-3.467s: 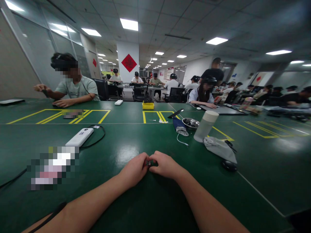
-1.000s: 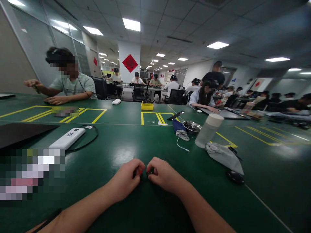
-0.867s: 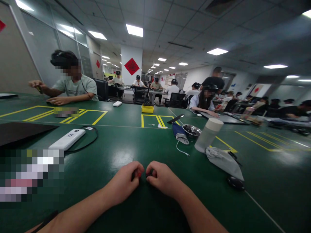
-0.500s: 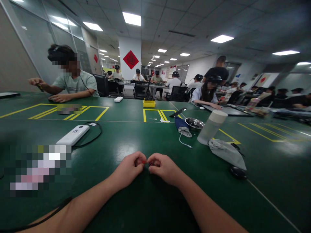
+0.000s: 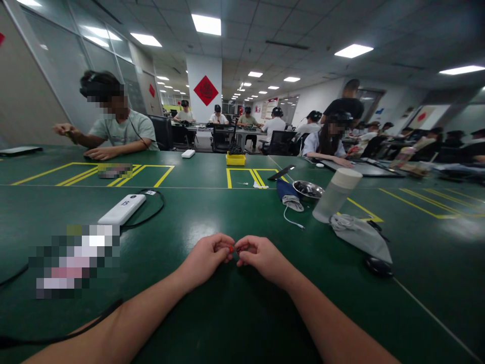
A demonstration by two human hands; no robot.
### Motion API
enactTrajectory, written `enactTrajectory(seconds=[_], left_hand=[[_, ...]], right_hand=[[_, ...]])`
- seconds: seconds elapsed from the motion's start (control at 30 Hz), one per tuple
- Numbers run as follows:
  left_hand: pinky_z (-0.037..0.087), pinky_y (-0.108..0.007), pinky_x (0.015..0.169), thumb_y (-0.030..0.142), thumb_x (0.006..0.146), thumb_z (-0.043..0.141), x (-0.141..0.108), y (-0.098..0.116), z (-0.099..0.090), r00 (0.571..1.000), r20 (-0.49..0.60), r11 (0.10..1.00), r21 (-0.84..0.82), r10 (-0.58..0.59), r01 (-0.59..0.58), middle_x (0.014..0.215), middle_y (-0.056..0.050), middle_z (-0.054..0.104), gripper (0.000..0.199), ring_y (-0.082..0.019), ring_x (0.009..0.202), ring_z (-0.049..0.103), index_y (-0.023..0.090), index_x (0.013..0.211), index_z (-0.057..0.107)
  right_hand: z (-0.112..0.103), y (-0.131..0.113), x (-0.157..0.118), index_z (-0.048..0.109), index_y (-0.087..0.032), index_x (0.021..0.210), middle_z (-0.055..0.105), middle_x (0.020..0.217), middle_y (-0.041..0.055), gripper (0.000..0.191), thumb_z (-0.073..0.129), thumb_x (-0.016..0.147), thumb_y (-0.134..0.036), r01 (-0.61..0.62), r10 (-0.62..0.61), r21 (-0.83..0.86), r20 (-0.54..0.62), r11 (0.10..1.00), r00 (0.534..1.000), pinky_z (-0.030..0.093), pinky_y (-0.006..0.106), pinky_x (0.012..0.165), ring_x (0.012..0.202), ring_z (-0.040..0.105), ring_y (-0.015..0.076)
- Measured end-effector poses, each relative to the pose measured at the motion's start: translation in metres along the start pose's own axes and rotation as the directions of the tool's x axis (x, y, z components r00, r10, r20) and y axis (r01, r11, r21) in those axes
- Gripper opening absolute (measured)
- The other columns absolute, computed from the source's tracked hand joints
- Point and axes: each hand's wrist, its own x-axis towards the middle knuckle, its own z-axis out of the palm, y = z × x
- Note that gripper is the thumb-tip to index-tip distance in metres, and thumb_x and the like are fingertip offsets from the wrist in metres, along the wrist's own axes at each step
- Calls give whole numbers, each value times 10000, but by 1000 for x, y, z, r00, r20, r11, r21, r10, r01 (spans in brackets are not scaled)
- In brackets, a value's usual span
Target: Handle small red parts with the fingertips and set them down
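My left hand (image 5: 212, 257) is closed in a pinch on a small red piece (image 5: 231, 249), whose kind I cannot make out. Facing it, my right hand (image 5: 261, 257) pinches something small and dark (image 5: 238, 249) between thumb and fingers; it is too small to name. The fingertips of both hands almost meet above the green table (image 5: 227, 313). Both forearms come in from the bottom edge, and a black cable (image 5: 102, 316) runs over the left one.
Left lies a white power bank (image 5: 123, 208) with a black cable. To the right are a metal bowl (image 5: 307, 191) of dark items, a frosted bottle (image 5: 335, 197), a grey pouch (image 5: 358, 235) and a black mouse (image 5: 379, 266). A yellow box (image 5: 235, 160) stands farther back. People sit across the table.
The view has shifted slightly, so the scene sits a little differently. My fingertips have opened slightly apart, and more of the red piece shows in my left hand.
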Motion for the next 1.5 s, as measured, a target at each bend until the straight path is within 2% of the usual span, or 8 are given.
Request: enactTrajectory(seconds=[0.13,0.33,0.43,0.6,0.83,1.0,1.2,1.5], left_hand=[[449,-253,660,158,772,467,0,1,-1,1000,-28,998,56,12,-10,718,-4,650,212,-134,677,595,148,886,644],[464,-259,669,168,754,506,2,-3,0,999,-45,998,45,-31,33,806,-27,693,229,-150,722,624,151,926,658],[468,-260,701,163,757,525,2,-3,1,999,-54,1000,-1,0,0,825,-31,694,188,-146,751,633,145,912,630],[459,-243,635,156,784,504,1,-1,0,997,-80,999,-46,-15,11,723,-16,653,127,-124,662,607,135,887,576],[489,-280,725,140,738,576,2,-2,0,998,-57,998,-61,-19,15,833,-40,686,156,-155,769,648,139,894,584],[479,-269,698,148,732,595,4,-8,1,998,-58,996,-91,2,-8,793,-34,682,137,-153,741,647,143,867,575],[453,-246,628,202,788,552,3,-6,1,997,-82,998,-54,8,-13,749,-25,665,112,-133,662,605,146,871,603],[453,-261,671,242,807,539,-1,-2,-2,991,-127,999,37,36,-32,752,-32,685,151,-155,702,620,150,819,658]], right_hand=[[3,1,1,607,-135,958,675,841,52,209,554,757,-158,11,-12,-32,-46,999,999,491,264,654,695,661,152],[9,0,0,606,-147,943,674,819,44,190,544,764,-161,-7,-9,-120,-135,993,991,491,255,650,693,660,145],[12,1,1,596,-141,945,670,837,55,193,545,760,-155,-5,-3,-56,-139,998,990,498,268,654,700,664,152],[12,2,4,546,-132,989,658,859,60,247,591,756,-198,-17,32,97,-155,995,987,513,287,637,681,667,155],[12,5,3,562,-133,957,653,902,63,219,601,757,-213,-1,20,129,-143,992,989,528,303,719,771,677,163],[14,3,2,575,-126,936,661,873,65,203,597,748,-198,5,9,117,-122,993,993,518,311,706,748,675,166],[13,6,5,558,-130,948,668,837,65,237,626,734,-206,15,9,152,-155,988,988,506,304,659,710,666,167],[18,0,2,554,-138,961,670,841,60,239,628,740,-187,44,-12,197,-156,979,988,511,307,689,724,669,164]])
